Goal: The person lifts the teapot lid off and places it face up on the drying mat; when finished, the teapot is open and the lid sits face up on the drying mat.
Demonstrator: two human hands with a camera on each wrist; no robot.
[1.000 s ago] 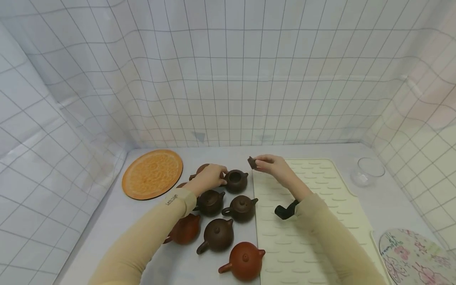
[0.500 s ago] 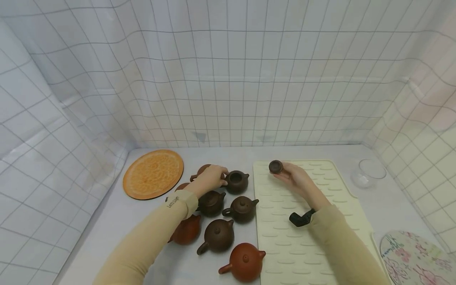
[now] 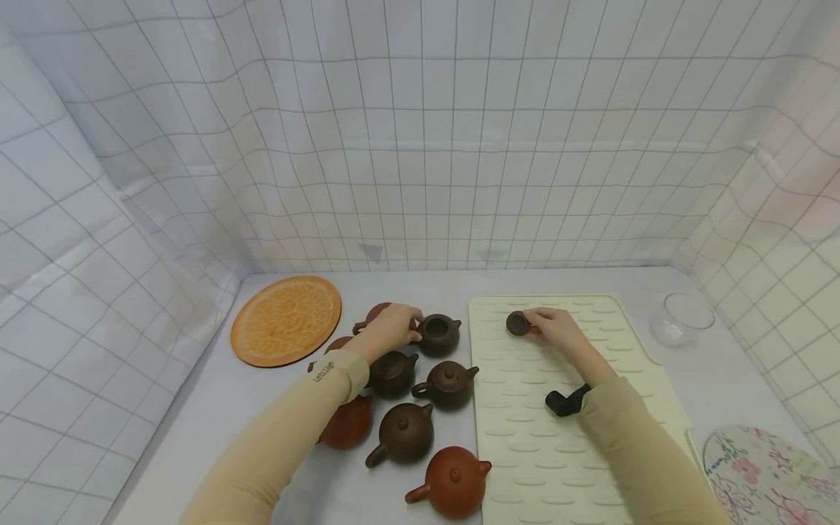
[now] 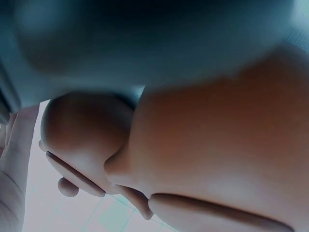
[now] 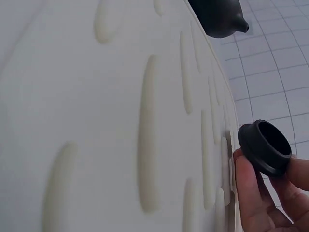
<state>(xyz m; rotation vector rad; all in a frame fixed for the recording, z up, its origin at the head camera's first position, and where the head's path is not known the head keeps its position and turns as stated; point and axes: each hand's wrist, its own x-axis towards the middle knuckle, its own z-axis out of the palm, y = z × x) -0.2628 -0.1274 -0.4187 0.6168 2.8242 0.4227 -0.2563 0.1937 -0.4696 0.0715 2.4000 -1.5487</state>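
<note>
A dark brown teapot stands lidless at the back of the group, its round mouth uncovered. My left hand holds it at its handle side; the handle itself is mostly hidden by the fingers. Over the cream mat, my right hand pinches a small dark teapot lid. In the right wrist view the lid is tipped so that its hollow inner rim shows, with fingertips at its edge. Blurred brown teapots fill much of the left wrist view, where part of the hand shows at the left edge.
Several lidded teapots, among them a reddish one and a dark brown one, stand close before the left hand. An orange round mat lies back left. At right are a clear glass bowl and a floral round mat.
My right hand has moved right with the lid, from beside the lidless teapot to over the cream mat, turning its underside into view. My left hand has stayed at the teapot.
</note>
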